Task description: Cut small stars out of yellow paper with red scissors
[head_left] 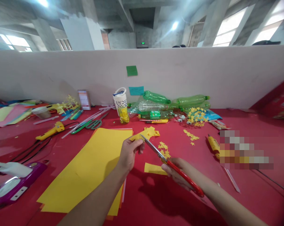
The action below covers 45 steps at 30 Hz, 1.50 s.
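Observation:
My left hand [129, 153] pinches a yellow paper piece [147, 133] with a star-shaped outline, holding it above the red table. My right hand [177, 173] grips red-handled scissors [170, 163], and the blade tips reach the paper's edge near my left fingers. Small yellow paper stars [164, 150] lie on the table just beyond the blades. A yellow offcut [154, 169] rests under the scissors. A large yellow sheet [87, 169] lies on a stack below my left forearm.
Green plastic bottles [172, 103] and a white cup [120, 102] stand against the back wall. More stars [196, 115] lie nearby. Yellow glue guns [51, 131] [213, 145] sit left and right. Green scissors [91, 125] and a purple device [17, 185] lie at left.

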{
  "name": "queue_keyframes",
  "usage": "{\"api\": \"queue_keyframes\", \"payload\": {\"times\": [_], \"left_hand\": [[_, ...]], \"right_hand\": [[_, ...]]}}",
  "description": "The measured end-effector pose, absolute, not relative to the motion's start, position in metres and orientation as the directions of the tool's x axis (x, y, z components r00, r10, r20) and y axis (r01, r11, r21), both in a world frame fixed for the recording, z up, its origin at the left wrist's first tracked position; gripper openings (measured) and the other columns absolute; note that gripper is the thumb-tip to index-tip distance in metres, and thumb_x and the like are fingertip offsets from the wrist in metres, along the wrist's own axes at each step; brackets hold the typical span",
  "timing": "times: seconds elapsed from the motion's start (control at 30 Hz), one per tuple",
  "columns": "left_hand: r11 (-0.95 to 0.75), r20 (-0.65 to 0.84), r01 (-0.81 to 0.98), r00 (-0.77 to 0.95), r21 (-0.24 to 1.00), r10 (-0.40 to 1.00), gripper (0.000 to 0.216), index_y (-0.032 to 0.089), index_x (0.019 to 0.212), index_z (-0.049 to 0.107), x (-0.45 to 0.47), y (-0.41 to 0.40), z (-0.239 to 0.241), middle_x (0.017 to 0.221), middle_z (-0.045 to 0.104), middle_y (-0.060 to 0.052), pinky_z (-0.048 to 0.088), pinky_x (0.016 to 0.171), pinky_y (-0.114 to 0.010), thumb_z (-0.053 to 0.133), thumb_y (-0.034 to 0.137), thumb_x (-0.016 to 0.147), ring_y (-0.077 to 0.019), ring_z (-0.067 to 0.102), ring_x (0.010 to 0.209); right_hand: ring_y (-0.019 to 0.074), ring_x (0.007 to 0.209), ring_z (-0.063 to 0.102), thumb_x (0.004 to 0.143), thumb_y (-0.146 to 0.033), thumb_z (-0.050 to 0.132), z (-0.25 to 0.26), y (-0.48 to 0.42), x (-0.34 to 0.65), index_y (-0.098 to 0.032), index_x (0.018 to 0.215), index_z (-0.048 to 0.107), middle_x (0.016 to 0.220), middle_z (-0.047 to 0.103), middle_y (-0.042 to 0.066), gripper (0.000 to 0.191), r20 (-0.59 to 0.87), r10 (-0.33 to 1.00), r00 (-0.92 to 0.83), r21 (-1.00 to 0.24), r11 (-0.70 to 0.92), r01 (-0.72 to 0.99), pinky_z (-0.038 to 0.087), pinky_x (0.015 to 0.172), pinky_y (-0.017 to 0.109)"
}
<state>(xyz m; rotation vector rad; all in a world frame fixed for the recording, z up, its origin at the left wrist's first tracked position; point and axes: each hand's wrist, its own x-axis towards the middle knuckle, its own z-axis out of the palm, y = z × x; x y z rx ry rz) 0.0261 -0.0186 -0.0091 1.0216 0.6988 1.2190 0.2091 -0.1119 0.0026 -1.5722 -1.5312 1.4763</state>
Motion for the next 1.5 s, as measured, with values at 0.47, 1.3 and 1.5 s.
{"api": "queue_keyframes", "payload": {"times": [0.47,1.3,1.5], "left_hand": [[-0.03,0.125,-0.356,0.249,0.934,0.96,0.014,0.013,0.064,0.06,0.022,-0.014,-0.011,0.052,0.056,0.001,0.035,0.043,-0.021,0.059,0.022,0.074,-0.0081,0.047,0.044],[-0.141,0.214,-0.283,0.246,0.949,0.945,0.017,0.015,0.062,0.055,0.02,-0.013,-0.008,0.053,0.049,0.003,0.035,0.049,-0.02,0.057,0.022,0.077,-0.0076,0.044,0.049],[-0.118,0.178,-0.262,0.22,0.958,0.959,0.023,0.015,0.056,0.052,0.022,-0.017,-0.008,0.053,0.048,0.003,0.038,0.048,-0.02,0.059,0.026,0.075,-0.0081,0.045,0.05]], "right_hand": [[0.0039,0.032,0.03,0.079,-0.054,0.054,0.011,-0.109,0.209,-0.02,0.062,0.038,0.04,0.034,-0.01,0.041,-0.359,0.909,-0.213,-0.847,-0.221,0.484,0.019,0.035,0.017],[0.0031,0.027,0.028,0.078,-0.061,0.049,-0.003,-0.107,0.216,-0.019,0.064,0.043,0.04,0.034,-0.01,0.044,-0.421,0.87,-0.256,-0.895,-0.354,0.271,0.021,0.025,0.014],[0.0033,0.027,0.028,0.08,-0.057,0.05,-0.007,-0.111,0.21,-0.019,0.067,0.045,0.04,0.035,-0.011,0.04,-0.394,0.891,-0.225,-0.909,-0.342,0.238,0.022,0.026,0.014]]}}
